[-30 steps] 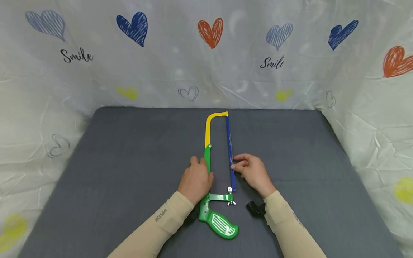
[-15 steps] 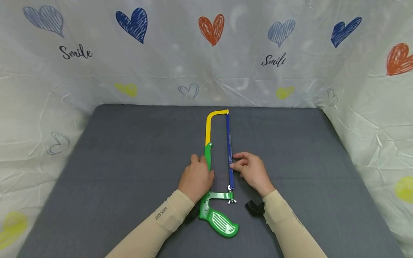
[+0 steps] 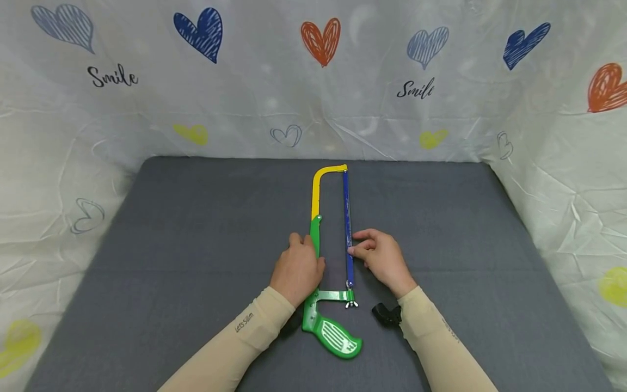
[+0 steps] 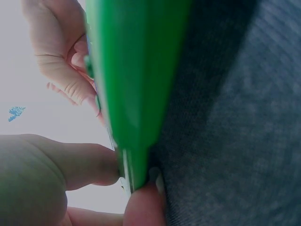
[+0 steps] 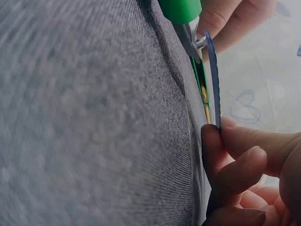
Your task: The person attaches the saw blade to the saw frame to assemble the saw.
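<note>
The right hand (image 3: 384, 260) pinches the blade (image 3: 346, 209); the left hand (image 3: 296, 272) grips the green part of the frame (image 3: 315, 196). The blade runs along the frame's right side, its far end at the yellow tip, its near end at the pin (image 5: 201, 42), though whether hooked on is hard to tell. Nearer the person is the handle (image 3: 338, 338), over grey cloth (image 3: 196, 234).

green-and-yellow saw frame (image 3: 315, 209), blue blade (image 3: 347, 212), green handle (image 3: 338, 337) striped white, dark grey tabletop (image 3: 220, 218), beige sleeves (image 3: 235, 337), white heart-patterned backdrop (image 3: 259, 60)
</note>
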`<state>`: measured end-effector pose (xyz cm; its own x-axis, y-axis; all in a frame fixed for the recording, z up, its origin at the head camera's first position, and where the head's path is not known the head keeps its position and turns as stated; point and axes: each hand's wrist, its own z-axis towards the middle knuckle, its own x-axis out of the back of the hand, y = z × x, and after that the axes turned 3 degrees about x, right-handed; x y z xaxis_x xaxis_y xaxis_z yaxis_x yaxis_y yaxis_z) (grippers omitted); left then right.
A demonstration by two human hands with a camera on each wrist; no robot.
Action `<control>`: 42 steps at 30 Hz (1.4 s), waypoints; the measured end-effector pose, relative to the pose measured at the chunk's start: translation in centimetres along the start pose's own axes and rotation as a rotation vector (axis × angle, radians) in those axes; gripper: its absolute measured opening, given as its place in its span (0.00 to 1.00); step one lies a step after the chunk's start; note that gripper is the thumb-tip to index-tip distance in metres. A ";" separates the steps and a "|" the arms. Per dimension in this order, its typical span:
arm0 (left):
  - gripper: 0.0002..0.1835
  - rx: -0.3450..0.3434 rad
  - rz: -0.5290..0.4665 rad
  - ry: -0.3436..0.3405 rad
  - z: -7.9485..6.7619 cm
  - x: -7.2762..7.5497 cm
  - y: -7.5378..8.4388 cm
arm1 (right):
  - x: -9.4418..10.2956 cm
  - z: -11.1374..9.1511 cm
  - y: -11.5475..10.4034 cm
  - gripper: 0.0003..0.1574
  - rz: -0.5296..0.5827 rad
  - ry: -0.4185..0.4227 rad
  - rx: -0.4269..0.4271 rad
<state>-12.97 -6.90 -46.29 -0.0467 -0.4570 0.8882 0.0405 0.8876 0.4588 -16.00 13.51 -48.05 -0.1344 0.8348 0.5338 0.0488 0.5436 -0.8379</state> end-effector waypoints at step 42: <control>0.29 -0.030 -0.042 -0.047 -1.5 0.5 -0.7 | 0.3 -4.2 -0.7 0.14 -0.216 -0.060 -0.007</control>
<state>-11.56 -7.84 -46.14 -0.0960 -0.4898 0.8665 0.0670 0.8654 0.4966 -11.92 13.74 -46.77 -0.2009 0.6923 0.6931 0.0195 0.7102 -0.7037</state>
